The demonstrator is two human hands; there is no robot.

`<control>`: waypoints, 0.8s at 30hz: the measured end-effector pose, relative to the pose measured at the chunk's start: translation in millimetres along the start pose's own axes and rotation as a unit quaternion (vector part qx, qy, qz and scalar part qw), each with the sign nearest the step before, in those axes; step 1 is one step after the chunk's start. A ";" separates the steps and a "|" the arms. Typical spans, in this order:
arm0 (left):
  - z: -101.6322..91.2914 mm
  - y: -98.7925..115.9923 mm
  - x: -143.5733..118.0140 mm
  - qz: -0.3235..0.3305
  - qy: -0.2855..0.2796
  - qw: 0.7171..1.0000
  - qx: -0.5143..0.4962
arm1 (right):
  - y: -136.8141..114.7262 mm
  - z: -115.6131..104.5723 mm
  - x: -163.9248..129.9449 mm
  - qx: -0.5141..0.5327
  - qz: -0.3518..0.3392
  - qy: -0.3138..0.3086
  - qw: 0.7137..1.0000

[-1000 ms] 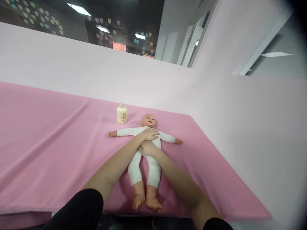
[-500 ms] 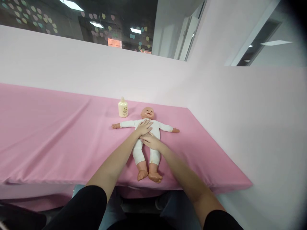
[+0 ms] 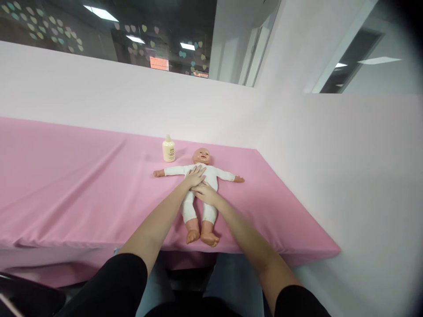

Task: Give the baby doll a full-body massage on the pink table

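Both hands lie flat and open on the doll (image 3: 211, 175), left hand (image 3: 194, 177) on its chest, right hand (image 3: 205, 192) on its belly, mid-rub I judge; the doll lies face-up on the bench (image 3: 82, 185) just beside the bottle (image 3: 168, 149), and further strokes want light pressure.

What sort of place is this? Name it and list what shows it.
Probably an infant-care training or demonstration room. A baby doll lies on a pink padded table, both hands flat on its torso, a lotion bottle beside it, pale partition walls behind.
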State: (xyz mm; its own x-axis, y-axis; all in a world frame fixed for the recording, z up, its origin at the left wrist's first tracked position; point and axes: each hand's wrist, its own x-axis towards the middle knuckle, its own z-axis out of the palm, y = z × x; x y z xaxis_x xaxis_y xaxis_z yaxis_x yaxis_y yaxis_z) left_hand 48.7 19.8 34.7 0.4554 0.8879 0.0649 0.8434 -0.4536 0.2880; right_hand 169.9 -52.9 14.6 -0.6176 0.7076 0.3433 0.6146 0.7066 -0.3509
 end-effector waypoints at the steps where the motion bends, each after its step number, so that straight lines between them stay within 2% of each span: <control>1: 0.5 -0.3 0.7 -0.003 -0.001 1.000 0.000 | 0.9 0.6 0.1 0.004 0.001 0.003 1.000; 6: 4.2 -2.2 4.3 -0.028 0.004 1.000 -0.010 | 1.7 1.2 -0.1 0.033 -0.015 0.029 0.999; 13: 5.9 -2.8 4.4 -0.033 0.011 0.999 -0.010 | 1.7 1.1 -3.6 0.123 -0.008 0.116 0.986; 24: 5.3 -2.4 -4.5 -0.020 0.033 0.999 -0.009 | -2.6 -0.8 -8.6 0.140 0.048 0.108 0.983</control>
State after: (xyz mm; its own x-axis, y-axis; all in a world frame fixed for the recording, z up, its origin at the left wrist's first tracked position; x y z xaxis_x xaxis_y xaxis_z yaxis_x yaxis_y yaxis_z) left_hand 46.1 16.5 28.6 0.4015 0.9086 0.1149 0.8551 -0.4169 0.3082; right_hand 174.0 -60.8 13.2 -0.4257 0.7771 0.4636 0.4878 0.6286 -0.6058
